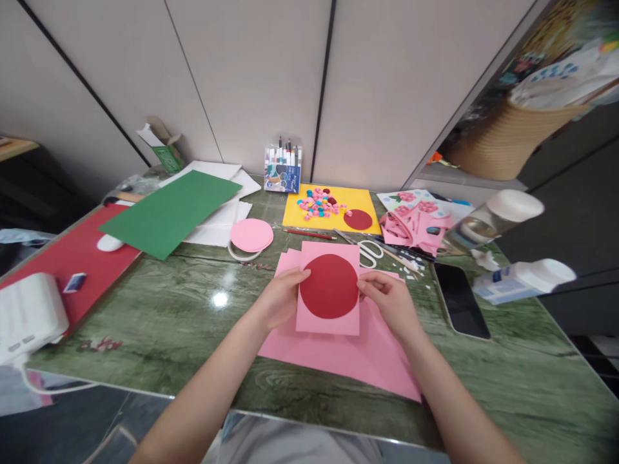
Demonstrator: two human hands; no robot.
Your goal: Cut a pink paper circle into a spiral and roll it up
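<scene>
A pink paper rectangle [329, 327] with a red paper circle [329, 287] lying on its face is held up in front of me. My left hand [283, 296] grips its left edge, thumb on top near the circle's rim. On the other side, my right hand [389, 299] pinches the right edge between thumb and fingers. Beneath both hands a larger pink sheet [338, 361] lies on the table. White-handled scissors [371, 252] rest just beyond my right hand. Whether the circle is stuck to the rectangle I cannot tell.
A yellow sheet [309, 222] bears small coloured pieces [319, 205] and another red circle [358, 220]. Pink circles [251, 235], a green sheet [171, 212] and a red sheet [29, 267] lie leftward. Pink scraps [416, 229], a phone [460, 299] and bottles [525, 280] are at right.
</scene>
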